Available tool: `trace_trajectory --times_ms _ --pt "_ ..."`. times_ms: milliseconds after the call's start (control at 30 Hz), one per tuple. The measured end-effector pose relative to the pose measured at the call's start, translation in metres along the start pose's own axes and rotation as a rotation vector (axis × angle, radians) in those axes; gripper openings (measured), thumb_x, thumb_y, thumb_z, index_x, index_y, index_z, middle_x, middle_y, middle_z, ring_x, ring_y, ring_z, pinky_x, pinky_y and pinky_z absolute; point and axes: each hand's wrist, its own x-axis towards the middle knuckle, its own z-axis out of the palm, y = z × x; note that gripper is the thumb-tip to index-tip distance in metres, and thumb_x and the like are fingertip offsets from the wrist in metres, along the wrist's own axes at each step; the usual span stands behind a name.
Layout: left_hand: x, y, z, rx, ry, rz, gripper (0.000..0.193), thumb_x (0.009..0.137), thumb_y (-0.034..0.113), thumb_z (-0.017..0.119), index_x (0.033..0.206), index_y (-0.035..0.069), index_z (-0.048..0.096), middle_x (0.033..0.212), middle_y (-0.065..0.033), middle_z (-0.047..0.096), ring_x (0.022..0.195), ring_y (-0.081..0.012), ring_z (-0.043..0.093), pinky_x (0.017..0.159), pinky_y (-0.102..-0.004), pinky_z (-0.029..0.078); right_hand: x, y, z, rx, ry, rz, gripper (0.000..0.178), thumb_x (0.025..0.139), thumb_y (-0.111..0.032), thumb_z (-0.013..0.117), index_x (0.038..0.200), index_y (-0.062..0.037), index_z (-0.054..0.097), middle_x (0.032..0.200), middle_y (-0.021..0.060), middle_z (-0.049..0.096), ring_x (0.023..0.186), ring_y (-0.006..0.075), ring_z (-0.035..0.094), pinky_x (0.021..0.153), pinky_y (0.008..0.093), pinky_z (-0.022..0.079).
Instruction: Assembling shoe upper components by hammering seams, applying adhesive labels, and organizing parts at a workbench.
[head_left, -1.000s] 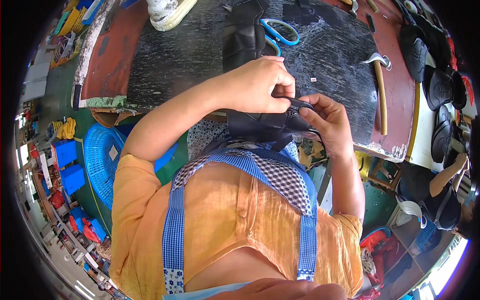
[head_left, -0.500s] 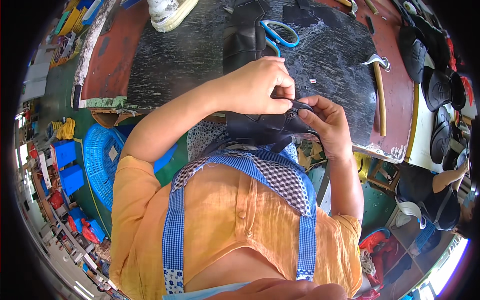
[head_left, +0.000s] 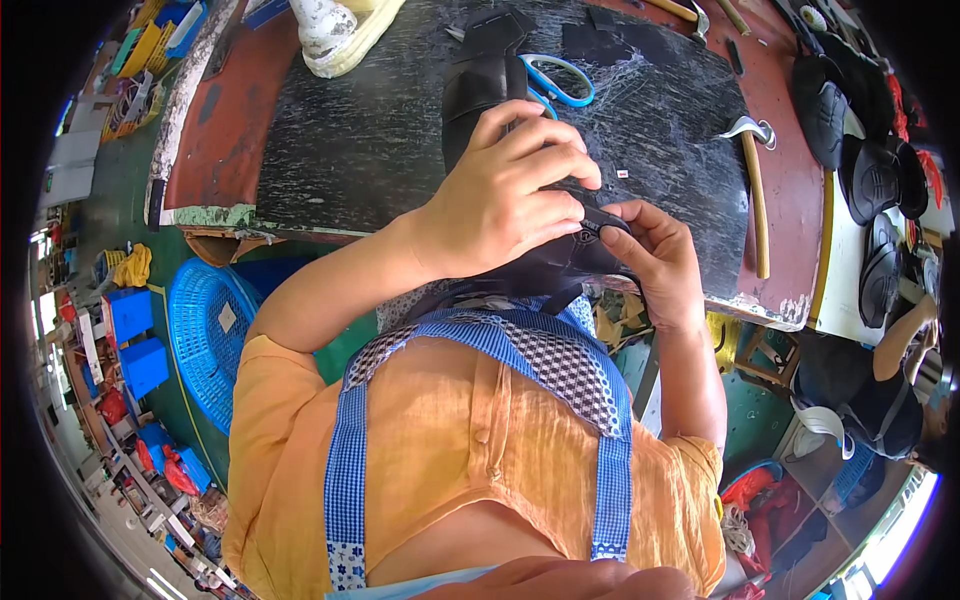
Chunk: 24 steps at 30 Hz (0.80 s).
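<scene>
A black leather piece point(head_left: 540, 268), seemingly a shoe upper, hangs at the table's front edge just in front of my apron. Between the thumb and fingers of my right hand point(head_left: 658, 255) its raised edge, with a small pale mark, is pinched. My left hand point(head_left: 515, 195) lies over the piece from the left with curled fingers, the fingertips against its upper edge; the thumb is hidden. Beyond that hand rest more black leather parts point(head_left: 482, 85). Scissors with blue handles point(head_left: 572, 100) lie beside them, the near handle partly covered by my fingers.
A black scuffed board point(head_left: 340, 140) covers the red table. To the right lies a hammer point(head_left: 756, 200), with several black shoes point(head_left: 872, 175) past it. A white shoe last point(head_left: 335, 40) stands far left. A blue basket point(head_left: 205, 330) is left below. Another person point(head_left: 870, 390) works at the right.
My left hand has turned from a pinch at the leather's edge to lie across it with fingers more spread. My right hand keeps its pinch, slightly lower.
</scene>
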Motion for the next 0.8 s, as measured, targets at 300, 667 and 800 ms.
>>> trace_trajectory --times_ms 300,667,800 --pt "-0.002 -0.002 -0.001 0.057 0.090 -0.109 0.012 0.084 0.012 0.069 0.085 0.010 0.057 0.106 -0.0041 0.062 0.107 -0.0234 0.057 0.099 -0.0443 0.036 0.000 0.000 0.003 -0.045 -0.030 -0.001 0.018 0.092 -0.003 0.069 0.110 0.0022 0.065 0.097 0.0010 0.068 0.088 0.0041 0.061 0.080 0.0187 0.049" --pt "-0.019 -0.014 -0.041 0.123 -0.109 -0.167 0.024 0.088 0.032 0.070 0.099 0.010 0.071 0.107 -0.0005 0.070 0.114 -0.0240 0.057 0.106 -0.0462 0.031 0.000 0.001 0.014 -0.081 -0.014 -0.002 0.019 0.092 -0.002 0.070 0.110 0.0024 0.065 0.097 0.0006 0.068 0.088 0.0043 0.061 0.080 0.0187 0.049" --pt "-0.013 -0.016 -0.016 -0.147 -0.261 -0.174 0.014 0.089 0.024 0.071 0.092 0.010 0.069 0.090 -0.0009 0.066 0.102 -0.0200 0.059 0.105 -0.0423 0.031 0.000 0.000 0.020 -0.097 -0.035 -0.010 0.019 0.092 -0.003 0.070 0.110 0.0029 0.065 0.097 0.0008 0.068 0.087 0.0045 0.061 0.079 0.0183 0.049"
